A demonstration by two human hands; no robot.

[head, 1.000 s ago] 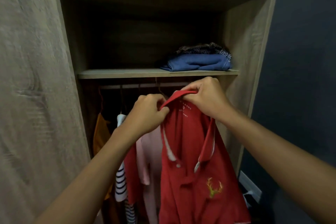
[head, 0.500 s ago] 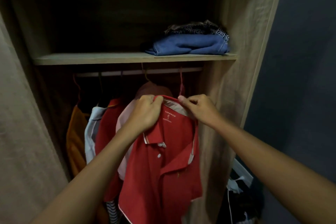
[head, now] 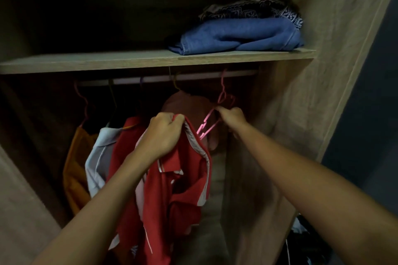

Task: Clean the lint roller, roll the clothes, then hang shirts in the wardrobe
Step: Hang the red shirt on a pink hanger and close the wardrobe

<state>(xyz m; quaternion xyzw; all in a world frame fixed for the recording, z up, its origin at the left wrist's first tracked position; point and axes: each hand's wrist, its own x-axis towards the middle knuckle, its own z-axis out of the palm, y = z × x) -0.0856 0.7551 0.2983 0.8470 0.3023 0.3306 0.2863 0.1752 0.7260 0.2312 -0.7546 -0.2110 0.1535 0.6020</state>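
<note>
Dim wood-grain wardrobe walls close in on both sides, and in the middle of that space the red polo shirt [head: 178,178] droops bunched from your left hand [head: 163,135], below the rail [head: 193,76] and not yet on any hanger. Treat it as light, soft and wholly limp: it will sag wherever you are not holding it. The white-trimmed collar is probably its firmest part, so take hold there or at the shoulder seams. Your left fingers [head: 176,122] are curled tight round that collar, with the cloth gathered in the fist and the body of the shirt trailing down past your forearm. Just beside the collar, to its right, your right hand [head: 232,114] pinches the top of the pink hanger [head: 212,122]; its sloping arm runs down until it almost touches the shirt's collar edge. The hanger looks thin, stiff and slick, and its hook appears to sit over the rail. You cannot tell whether it is one hanger or two nested together. Behind it hangs a brownish garment [head: 189,105], with a pale blue shirt [head: 97,157] and an orange garment [head: 74,168] further left. Above, on the shelf [head: 129,60], lie folded blue jeans [head: 237,36] under a patterned cloth [head: 252,6].
</note>
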